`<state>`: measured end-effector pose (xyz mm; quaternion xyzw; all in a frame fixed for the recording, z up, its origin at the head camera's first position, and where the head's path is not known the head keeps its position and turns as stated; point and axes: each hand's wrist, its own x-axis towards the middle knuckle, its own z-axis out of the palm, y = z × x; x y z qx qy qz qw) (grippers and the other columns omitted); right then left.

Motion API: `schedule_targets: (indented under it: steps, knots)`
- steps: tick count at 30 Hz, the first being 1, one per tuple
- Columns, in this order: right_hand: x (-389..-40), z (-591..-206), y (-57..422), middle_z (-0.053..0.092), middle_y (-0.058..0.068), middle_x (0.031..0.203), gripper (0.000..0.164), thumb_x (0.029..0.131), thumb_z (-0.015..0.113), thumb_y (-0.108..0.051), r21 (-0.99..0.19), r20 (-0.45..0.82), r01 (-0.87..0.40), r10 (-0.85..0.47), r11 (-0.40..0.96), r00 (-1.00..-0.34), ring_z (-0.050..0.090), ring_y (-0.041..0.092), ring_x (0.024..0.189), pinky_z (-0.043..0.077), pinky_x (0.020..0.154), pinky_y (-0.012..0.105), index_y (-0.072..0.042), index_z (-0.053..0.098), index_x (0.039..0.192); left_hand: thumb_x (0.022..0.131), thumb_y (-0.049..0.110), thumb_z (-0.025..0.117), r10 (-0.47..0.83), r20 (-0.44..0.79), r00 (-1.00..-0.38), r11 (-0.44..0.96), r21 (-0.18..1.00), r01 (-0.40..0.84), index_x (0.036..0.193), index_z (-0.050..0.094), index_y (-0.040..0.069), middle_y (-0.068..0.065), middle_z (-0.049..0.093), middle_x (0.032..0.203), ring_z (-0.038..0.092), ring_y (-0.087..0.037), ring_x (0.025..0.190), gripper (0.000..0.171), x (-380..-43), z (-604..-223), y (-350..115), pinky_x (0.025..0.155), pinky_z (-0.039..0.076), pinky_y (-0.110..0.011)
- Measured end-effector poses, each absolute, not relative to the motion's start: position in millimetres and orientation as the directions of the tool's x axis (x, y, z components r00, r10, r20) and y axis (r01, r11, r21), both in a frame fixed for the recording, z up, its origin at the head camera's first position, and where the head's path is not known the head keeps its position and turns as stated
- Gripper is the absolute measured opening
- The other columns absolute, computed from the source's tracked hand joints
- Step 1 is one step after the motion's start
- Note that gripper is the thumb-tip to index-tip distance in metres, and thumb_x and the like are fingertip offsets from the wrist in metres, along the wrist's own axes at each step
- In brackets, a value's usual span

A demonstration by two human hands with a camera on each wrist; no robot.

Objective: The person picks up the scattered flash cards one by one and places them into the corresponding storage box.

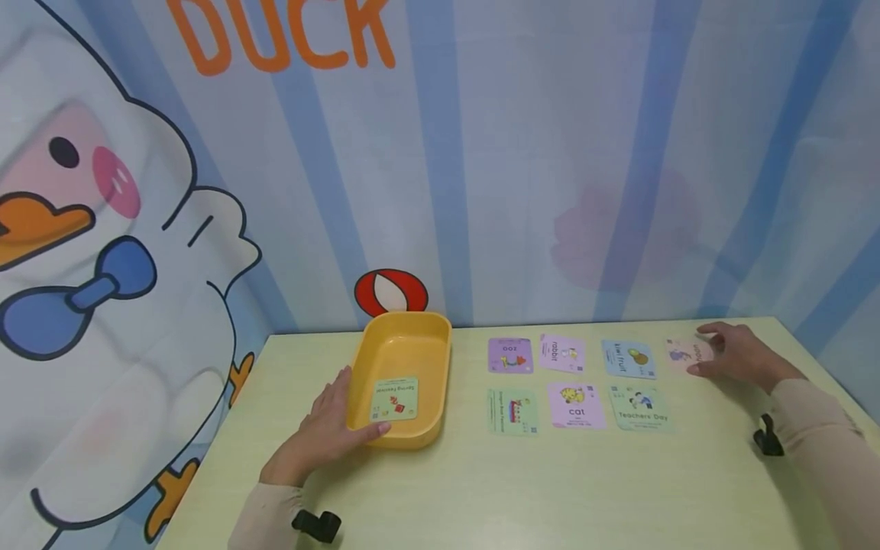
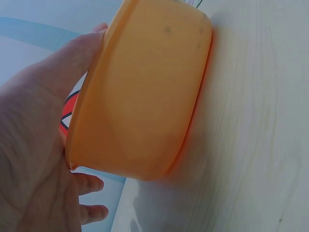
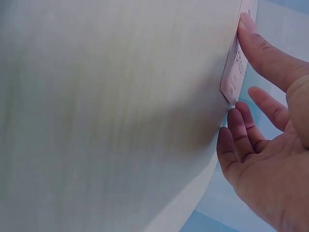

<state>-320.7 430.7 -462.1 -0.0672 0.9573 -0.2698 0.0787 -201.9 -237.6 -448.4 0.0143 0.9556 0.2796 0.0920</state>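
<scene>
My left hand (image 1: 323, 428) rests against the front left corner of a yellow plastic tray (image 1: 440, 382), thumb over the rim and fingers along the outer left side. In the left wrist view the tray's end wall (image 2: 145, 96) fills the middle. Inside the tray lies a green "Spring Festival" card (image 1: 395, 399). At the table's far right, my right hand (image 1: 742, 355) reaches over a pale pink card (image 1: 679, 352) with a purple picture. In the right wrist view its thumb touches the edge of that card (image 3: 233, 77), and the other fingers bend loosely beside it.
On the pale table (image 1: 550, 489) cards lie in two rows: purple (image 1: 510, 356), rabbit (image 1: 562, 353), kiwi fruit (image 1: 629, 359), a green boat card (image 1: 512, 412), cat (image 1: 576, 406) and Teachers' Day (image 1: 641, 408). A printed curtain (image 1: 522, 168) hangs behind the table's back edge.
</scene>
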Motion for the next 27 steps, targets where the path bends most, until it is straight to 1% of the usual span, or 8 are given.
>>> schedule_targets:
  steps: [3,10,14,17,22,25,27]
  knots:
    - [-320.4,-462.3,430.4,0.045,0.043,0.127,0.099,0.083,0.084,-0.039,-0.526,-0.099,-0.094,-0.170,0.845,-0.980,0.051,0.047,0.106,0.047,0.088,0.057,0.018,0.032,0.146,0.078,0.075,0.068,0.079,-0.163,-0.983,0.842,0.538,-0.022,0.163,-0.003,0.010,-0.015,0.004,0.171,0.003,-0.045,0.155,0.129,-202.3,-448.1,-238.1,0.118,0.013,-0.072]
    - [-319.1,-465.1,430.6,0.042,0.038,0.124,0.097,0.083,0.084,-0.039,-0.538,-0.082,-0.096,-0.166,0.837,-0.983,0.047,0.043,0.105,0.045,0.086,0.056,0.017,0.033,0.145,0.078,0.075,0.069,0.079,-0.162,-0.984,0.840,0.542,-0.022,0.163,-0.002,0.010,-0.016,0.004,0.171,0.003,-0.045,0.155,0.129,-202.9,-448.5,-238.7,0.118,0.012,-0.072]
    - [-319.5,-467.6,431.9,0.045,0.034,0.119,0.095,0.084,0.084,-0.038,-0.543,-0.067,-0.110,-0.174,0.832,-0.983,0.047,0.038,0.100,0.046,0.083,0.050,0.016,0.035,0.144,0.078,0.075,0.069,0.079,-0.161,-0.984,0.838,0.545,-0.022,0.163,-0.003,0.010,-0.015,0.004,0.171,0.003,-0.045,0.155,0.129,-201.9,-447.7,-238.0,0.117,0.014,-0.074]
    - [-319.8,-468.9,432.6,0.046,0.033,0.118,0.094,0.084,0.084,-0.037,-0.546,-0.065,-0.111,-0.174,0.831,-0.983,0.047,0.036,0.099,0.046,0.083,0.049,0.016,0.035,0.144,0.078,0.074,0.069,0.081,-0.162,-0.984,0.836,0.549,-0.022,0.163,-0.003,0.010,-0.015,0.003,0.171,0.003,-0.046,0.155,0.128,-201.0,-446.6,-237.8,0.116,0.014,-0.075]
    - [-318.6,-468.2,432.1,0.039,0.036,0.123,0.097,0.085,0.083,-0.038,-0.569,-0.085,-0.086,-0.162,0.818,-0.983,0.041,0.041,0.103,0.043,0.085,0.055,0.015,0.031,0.147,0.079,0.073,0.069,0.080,-0.165,-0.983,0.835,0.550,-0.024,0.163,-0.003,0.011,-0.015,0.003,0.171,0.003,-0.045,0.155,0.128,-200.6,-446.3,-238.2,0.116,0.014,-0.074]
    - [-317.9,-467.6,432.0,0.035,0.037,0.124,0.102,0.084,0.083,-0.038,-0.584,-0.091,-0.075,-0.157,0.808,-0.983,0.037,0.043,0.105,0.042,0.085,0.057,0.015,0.025,0.149,0.079,0.074,0.069,0.081,-0.164,-0.983,0.832,0.554,-0.024,0.164,-0.003,0.011,-0.014,0.002,0.171,0.004,-0.044,0.155,0.128,-201.0,-447.3,-238.4,0.117,0.014,-0.074]
    - [-317.4,-467.2,431.8,0.032,0.039,0.126,0.105,0.084,0.084,-0.038,-0.589,-0.089,-0.073,-0.154,0.805,-0.984,0.037,0.046,0.107,0.042,0.086,0.060,0.016,0.022,0.150,0.078,0.075,0.069,0.081,-0.165,-0.983,0.831,0.556,-0.025,0.164,-0.004,0.012,-0.014,0.002,0.171,0.003,-0.044,0.155,0.129,-201.4,-448.1,-238.6,0.117,0.015,-0.073]
